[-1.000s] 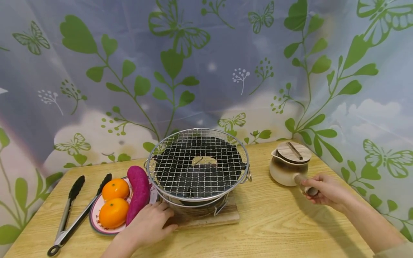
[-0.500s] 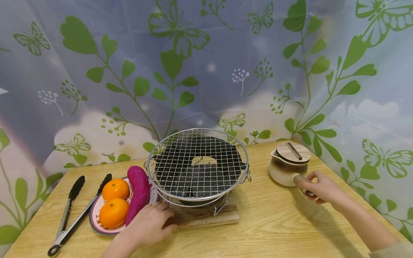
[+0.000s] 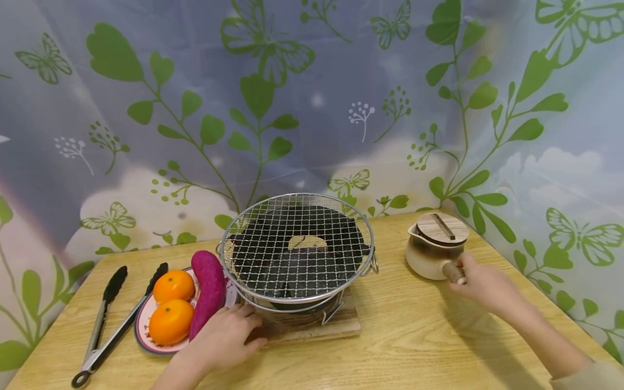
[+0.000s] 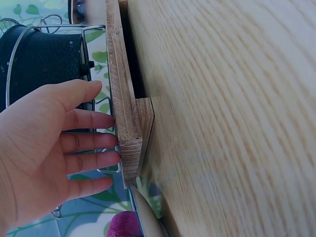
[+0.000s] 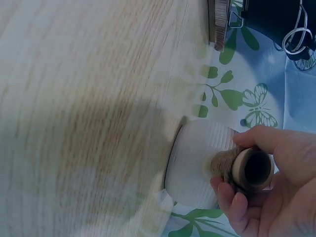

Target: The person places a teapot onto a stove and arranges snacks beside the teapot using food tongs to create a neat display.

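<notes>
Right hand: here it is, the right hand (image 3: pixel 487 284) at four o'clock of the pot (image 3: pixel 429 264), thumb and fingers curled firmly round the handle (image 5: pixel 224 165).
Pot: upright on the table (image 3: pixel 400 341), three o'clock from the wire rack (image 3: pixel 302 300), wooden lid (image 3: pixel 434 229) on, handle towards four.
Left hand: over between seven and eight o'clock of the rack, the left hand (image 3: pixel 221 336) has its fingers straight and slightly spread, gripping nothing, fingertips right at the edge of the wooden board (image 3: pixel 317 333); contact is hard to tell.
Stove: black body (image 4: pixel 47 59) under the rack, above the board.
Plate: eight o'clock of the rack, a plate (image 3: pixel 141 337) carries two oranges (image 3: pixel 171 322) and a purple sweet potato (image 3: pixel 208 287) on its three-o'clock side.
Tongs: spread wide, the tongs (image 3: pixel 117 335) lie at the plate's nine o'clock.
</notes>
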`<control>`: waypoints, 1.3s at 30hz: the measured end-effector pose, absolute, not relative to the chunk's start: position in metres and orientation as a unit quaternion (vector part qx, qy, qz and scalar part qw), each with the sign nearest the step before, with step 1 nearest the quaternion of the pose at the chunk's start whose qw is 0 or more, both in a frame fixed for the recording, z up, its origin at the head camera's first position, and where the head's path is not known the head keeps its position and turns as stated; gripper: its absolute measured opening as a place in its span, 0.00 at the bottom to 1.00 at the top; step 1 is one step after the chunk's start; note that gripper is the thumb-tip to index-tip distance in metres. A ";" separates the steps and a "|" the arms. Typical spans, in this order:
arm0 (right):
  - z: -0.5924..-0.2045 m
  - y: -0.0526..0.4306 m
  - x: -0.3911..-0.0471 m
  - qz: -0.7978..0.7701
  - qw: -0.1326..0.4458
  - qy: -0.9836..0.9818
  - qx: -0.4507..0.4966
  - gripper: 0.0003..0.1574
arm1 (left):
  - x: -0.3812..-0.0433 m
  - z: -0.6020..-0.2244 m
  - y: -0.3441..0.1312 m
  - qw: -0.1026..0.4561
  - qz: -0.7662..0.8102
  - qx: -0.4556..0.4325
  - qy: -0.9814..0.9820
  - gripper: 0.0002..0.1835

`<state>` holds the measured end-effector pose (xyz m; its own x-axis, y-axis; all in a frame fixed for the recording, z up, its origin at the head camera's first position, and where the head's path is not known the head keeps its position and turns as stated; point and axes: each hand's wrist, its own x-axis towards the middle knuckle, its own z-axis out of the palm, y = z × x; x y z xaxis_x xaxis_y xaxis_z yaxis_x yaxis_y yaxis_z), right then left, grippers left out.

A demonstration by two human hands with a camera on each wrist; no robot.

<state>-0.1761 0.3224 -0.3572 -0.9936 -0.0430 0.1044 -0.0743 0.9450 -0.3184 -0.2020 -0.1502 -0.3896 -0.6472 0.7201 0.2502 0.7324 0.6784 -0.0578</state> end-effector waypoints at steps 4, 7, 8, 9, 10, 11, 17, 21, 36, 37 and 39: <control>-0.362 0.320 -0.175 0.143 0.081 -0.985 0.042 0.21 | -0.202 -0.390 -0.151 0.124 -0.024 -0.398 -0.909 0.13; -0.366 0.320 -0.174 0.135 0.106 -0.984 0.046 0.20 | -0.202 -0.390 -0.151 0.124 -0.025 -0.398 -0.908 0.13; -0.367 0.320 -0.174 0.133 0.115 -0.983 0.048 0.20 | -0.202 -0.390 -0.151 0.125 -0.025 -0.399 -0.908 0.13; -0.368 0.320 -0.173 0.131 0.122 -0.983 0.049 0.19 | -0.202 -0.390 -0.151 0.126 -0.025 -0.400 -0.908 0.13; -0.369 0.321 -0.173 0.128 0.128 -0.982 0.050 0.19 | -0.202 -0.390 -0.150 0.128 -0.026 -0.401 -0.907 0.12; -0.370 0.321 -0.173 0.126 0.133 -0.982 0.051 0.19 | -0.202 -0.390 -0.150 0.129 -0.026 -0.401 -0.906 0.12; -0.369 0.322 -0.172 0.095 0.144 -0.985 0.028 0.19 | -0.203 -0.391 -0.150 0.133 -0.027 -0.403 -0.905 0.12; -0.365 0.319 -0.172 0.070 0.152 -0.986 0.014 0.20 | -0.204 -0.390 -0.150 0.134 -0.026 -0.402 -0.905 0.13; -0.362 0.313 -0.176 0.035 0.139 -0.989 0.047 0.22 | -0.205 -0.391 -0.149 0.137 -0.022 -0.404 -0.904 0.13; -0.363 0.313 -0.175 0.034 0.148 -0.987 0.050 0.22 | -0.205 -0.391 -0.149 0.137 -0.022 -0.404 -0.904 0.13; -0.366 0.313 -0.174 0.029 0.167 -0.984 0.052 0.23 | -0.204 -0.391 -0.149 0.136 -0.022 -0.403 -0.905 0.13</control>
<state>-0.1744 0.3134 -0.3661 -0.9386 -0.0936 0.3320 -0.1127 0.9929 -0.0388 -0.2044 -0.1492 -0.3908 -0.6390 0.7226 0.2637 0.7346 0.6750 -0.0695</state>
